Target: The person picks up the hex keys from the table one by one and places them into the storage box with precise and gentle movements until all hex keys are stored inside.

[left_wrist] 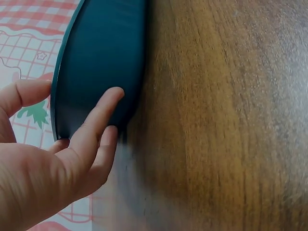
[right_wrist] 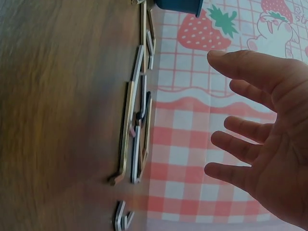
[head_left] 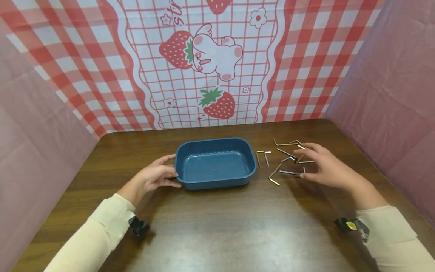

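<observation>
A blue plastic tub (head_left: 214, 166) sat at the centre of the frame on a brown wooden table (head_left: 217, 230). The left hand (head_left: 153, 176), left of centre, rested against the tub's near-left end; its fingers were spread apart, and the left wrist view showed one fingertip at the rim and others along the outer wall. At right, a loose cluster of bent hex keys (head_left: 275, 170), gold, silver and dark, lay on the table, some crossing each other. Two more, a gold key (head_left: 258, 159) and a silver key (head_left: 266, 159), lay just beside the tub's right end. The right hand (head_left: 327, 168) was over the cluster's right side, fingers and thumb apart; the right wrist view showed a gap between it and the keys. A red-checked strawberry cloth (head_left: 302, 75) hung across the upper frame.
</observation>
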{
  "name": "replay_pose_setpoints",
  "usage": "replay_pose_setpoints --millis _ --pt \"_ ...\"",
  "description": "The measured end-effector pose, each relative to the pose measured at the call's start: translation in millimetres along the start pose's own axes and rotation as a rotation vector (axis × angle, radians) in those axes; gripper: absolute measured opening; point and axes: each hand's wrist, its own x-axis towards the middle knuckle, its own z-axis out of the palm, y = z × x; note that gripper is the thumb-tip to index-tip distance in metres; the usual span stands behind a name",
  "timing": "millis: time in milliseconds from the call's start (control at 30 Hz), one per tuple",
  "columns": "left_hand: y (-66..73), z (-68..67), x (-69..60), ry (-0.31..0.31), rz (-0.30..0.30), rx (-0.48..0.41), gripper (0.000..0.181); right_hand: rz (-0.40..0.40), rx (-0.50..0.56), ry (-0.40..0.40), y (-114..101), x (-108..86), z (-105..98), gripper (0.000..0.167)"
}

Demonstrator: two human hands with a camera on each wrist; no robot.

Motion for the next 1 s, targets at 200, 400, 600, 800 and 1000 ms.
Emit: replay_pose_setpoints --millis 200,400,600,800,1000 --pt "-2.8 0.5 0.0 -0.009 0.019 -0.023 0.083 0.033 -0.01 -0.011 6 -6.7 -5 0.067" --pt "-6.6 -1.0 -0.9 -0.012 0.044 -0.042 0.081 0.041 -0.027 0.037 11 -10.0 -7 0.063" --pt "-9.3 -2.2 -0.9 -0.026 0.057 -0.061 0.081 0.066 -0.024 0.047 20 -15.5 -8 0.06" --pt "-9.2 -2.1 -2.0 -0.029 0.056 -0.067 0.08 0.076 -0.027 0.016 31 -19.9 -10 0.061" --pt "-9.6 -2.1 -2.0 -0.032 0.057 -0.071 0.08 0.106 -0.028 -0.001 45 -26.8 -11 0.058"
